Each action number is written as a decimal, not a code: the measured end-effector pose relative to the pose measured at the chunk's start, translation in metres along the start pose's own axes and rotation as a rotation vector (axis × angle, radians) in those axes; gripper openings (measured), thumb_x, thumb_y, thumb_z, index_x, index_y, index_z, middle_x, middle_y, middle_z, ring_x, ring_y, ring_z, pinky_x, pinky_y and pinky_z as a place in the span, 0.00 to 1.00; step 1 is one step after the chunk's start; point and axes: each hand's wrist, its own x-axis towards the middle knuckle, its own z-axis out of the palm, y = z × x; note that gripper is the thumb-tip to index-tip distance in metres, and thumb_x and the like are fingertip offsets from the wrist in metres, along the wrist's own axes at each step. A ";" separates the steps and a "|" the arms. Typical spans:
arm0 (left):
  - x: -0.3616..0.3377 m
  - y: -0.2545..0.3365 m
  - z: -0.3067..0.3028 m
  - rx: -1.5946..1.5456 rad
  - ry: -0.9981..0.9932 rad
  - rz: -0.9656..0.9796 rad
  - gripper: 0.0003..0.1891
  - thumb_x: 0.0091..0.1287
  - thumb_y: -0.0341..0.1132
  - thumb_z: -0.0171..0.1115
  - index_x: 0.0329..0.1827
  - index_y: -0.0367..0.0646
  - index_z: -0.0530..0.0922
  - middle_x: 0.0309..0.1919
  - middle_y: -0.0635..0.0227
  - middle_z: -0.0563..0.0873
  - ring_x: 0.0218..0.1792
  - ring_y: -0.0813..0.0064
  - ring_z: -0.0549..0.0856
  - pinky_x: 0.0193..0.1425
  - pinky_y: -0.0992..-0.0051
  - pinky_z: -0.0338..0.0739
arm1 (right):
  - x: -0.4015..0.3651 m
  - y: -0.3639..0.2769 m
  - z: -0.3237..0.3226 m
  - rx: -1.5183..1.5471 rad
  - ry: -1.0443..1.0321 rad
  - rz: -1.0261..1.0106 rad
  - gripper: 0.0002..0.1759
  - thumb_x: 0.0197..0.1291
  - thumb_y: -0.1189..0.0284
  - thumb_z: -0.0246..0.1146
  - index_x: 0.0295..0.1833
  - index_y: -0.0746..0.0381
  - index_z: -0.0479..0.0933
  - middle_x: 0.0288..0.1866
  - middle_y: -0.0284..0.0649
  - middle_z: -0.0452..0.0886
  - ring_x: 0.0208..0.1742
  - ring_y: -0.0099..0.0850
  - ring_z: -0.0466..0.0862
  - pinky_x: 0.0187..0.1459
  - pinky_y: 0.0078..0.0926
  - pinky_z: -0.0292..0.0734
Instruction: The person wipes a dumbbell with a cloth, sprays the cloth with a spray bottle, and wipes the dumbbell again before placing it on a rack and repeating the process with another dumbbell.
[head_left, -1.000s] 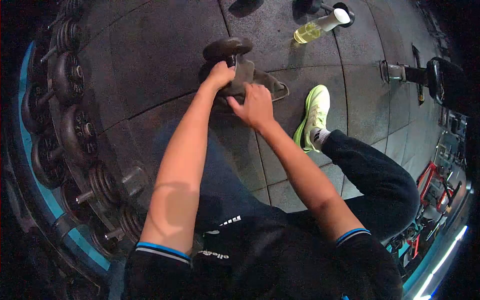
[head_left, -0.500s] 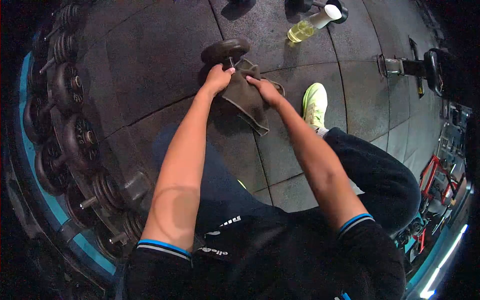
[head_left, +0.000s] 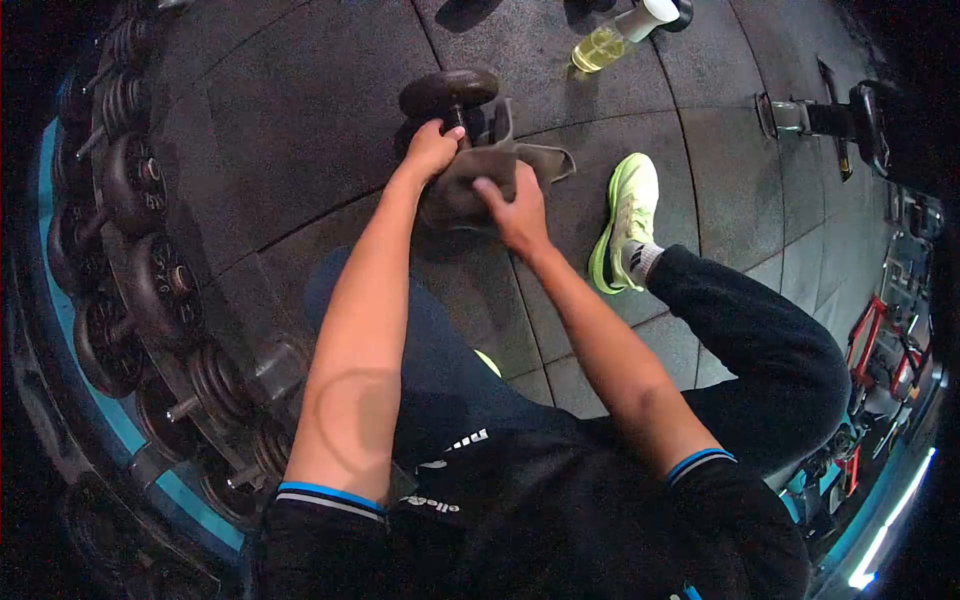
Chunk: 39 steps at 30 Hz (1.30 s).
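Note:
A dark dumbbell [head_left: 450,92] is over the floor in front of me, its far round weight in plain view. My left hand [head_left: 433,150] is closed round its handle. A grey-brown cloth [head_left: 467,185] covers the dumbbell's near end, with a folded edge sticking out to the right. My right hand [head_left: 520,205] lies on this cloth, its thumb apart from the fingers, which press against the fabric. The near weight is hidden under the cloth.
A clear bottle [head_left: 604,46] of yellow liquid with a white top is at the upper middle. Dumbbells [head_left: 160,285] line a rack on the left. My yellow-green shoe [head_left: 632,205] rests on the dark tiled floor [head_left: 330,110]. A metal-legged machine [head_left: 810,118] is at the right.
My right hand has moved nearer to me and turned over the cloth. The cloth's hanging part is now gathered round the dumbbell's near end. My left hand has barely moved.

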 end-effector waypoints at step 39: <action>-0.003 0.012 0.045 -0.839 -0.147 -0.227 0.22 0.72 0.49 0.62 0.47 0.35 0.69 0.31 0.61 0.81 0.26 0.68 0.83 0.36 0.64 0.80 | 0.072 0.037 -0.152 0.131 0.502 0.185 0.27 0.78 0.55 0.49 0.50 0.72 0.79 0.45 0.45 0.83 0.47 0.33 0.79 0.54 0.33 0.72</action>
